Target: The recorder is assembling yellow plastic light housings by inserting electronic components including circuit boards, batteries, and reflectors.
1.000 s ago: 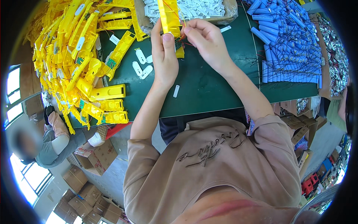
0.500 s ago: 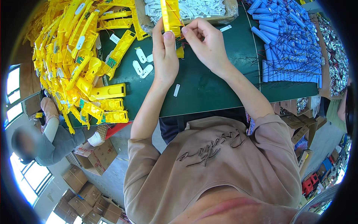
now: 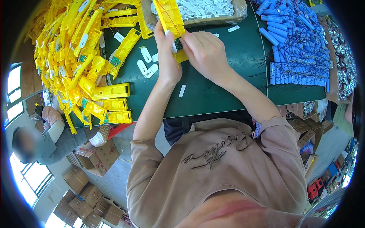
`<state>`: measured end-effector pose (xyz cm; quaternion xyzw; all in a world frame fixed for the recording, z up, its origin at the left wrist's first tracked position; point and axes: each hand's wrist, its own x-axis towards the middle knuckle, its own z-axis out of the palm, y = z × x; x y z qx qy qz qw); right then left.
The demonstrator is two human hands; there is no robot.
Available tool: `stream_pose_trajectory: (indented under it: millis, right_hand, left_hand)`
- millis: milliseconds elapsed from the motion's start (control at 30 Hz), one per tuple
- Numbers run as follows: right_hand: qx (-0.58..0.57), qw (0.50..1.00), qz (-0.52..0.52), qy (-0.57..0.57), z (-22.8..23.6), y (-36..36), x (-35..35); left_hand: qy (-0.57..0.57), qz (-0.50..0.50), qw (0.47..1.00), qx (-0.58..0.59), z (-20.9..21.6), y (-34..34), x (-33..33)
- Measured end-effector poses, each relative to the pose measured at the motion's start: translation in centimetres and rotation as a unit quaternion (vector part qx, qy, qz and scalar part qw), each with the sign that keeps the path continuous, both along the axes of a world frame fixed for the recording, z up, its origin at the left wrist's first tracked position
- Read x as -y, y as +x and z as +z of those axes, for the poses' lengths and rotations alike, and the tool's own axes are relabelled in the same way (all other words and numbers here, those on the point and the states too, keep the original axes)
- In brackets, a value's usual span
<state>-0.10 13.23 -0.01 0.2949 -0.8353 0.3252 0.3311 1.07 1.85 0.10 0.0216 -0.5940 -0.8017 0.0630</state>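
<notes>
My left hand (image 3: 168,62) is closed around a yellow plastic housing (image 3: 170,17), held tilted with its ribbed inside showing. A thin red wire runs along the housing to a green circuit board (image 3: 178,45) near its lower end. Beside my left thumb a white part (image 3: 174,46) shows against the board. My right hand (image 3: 205,51) is closed at the housing's right edge by the board, thumb and fingers pressed against it; its fingertips are partly hidden. Below my hands a small white strip (image 3: 182,91) lies on the green table (image 3: 224,95).
Yellow housings (image 3: 76,57) are heaped on the left, with several white oval covers (image 3: 145,54) beside them. A box of white parts (image 3: 237,17) stands at the back. Blue cylindrical cells (image 3: 296,57) with wires fill the right. A person (image 3: 57,144) sits at far left.
The housing has come lower and tilted to the left, so its circuit board shows. My right hand has moved in from the loose wire to the housing's edge.
</notes>
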Motion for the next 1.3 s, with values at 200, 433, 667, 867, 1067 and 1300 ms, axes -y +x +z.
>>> stream_pose_trajectory:
  millis: [200,433,667,867,1067,1300]
  right_hand:
    - [0.022,0.996,-0.018,0.079,0.5,1.2,0.2]
    - [0.055,0.989,-0.024,0.136,1.1,2.1,0.4]
    - [0.147,0.989,0.031,-0.018,4.1,-2.5,-3.8]
    - [0.287,0.949,-0.02,0.132,4.9,-8.3,-3.3]
    - [0.2,0.973,0.016,0.115,4.0,-8.9,-2.6]
    - [0.171,0.98,0.106,-0.001,7.7,-4.6,-4.0]
  left_hand:
    - [0.024,-0.032,0.999,0.009,0.8,-0.2,0.2]
    - [0.036,-0.029,0.999,0.027,0.9,-0.8,1.2]
    - [0.021,-0.032,0.998,0.04,1.4,-0.7,1.5]
    - [-0.054,-0.026,0.998,-0.032,1.3,-0.7,1.2]
    - [-0.036,-0.022,0.998,-0.037,1.2,-1.0,1.1]
    - [-0.031,-0.037,0.995,-0.085,1.3,-0.6,1.2]
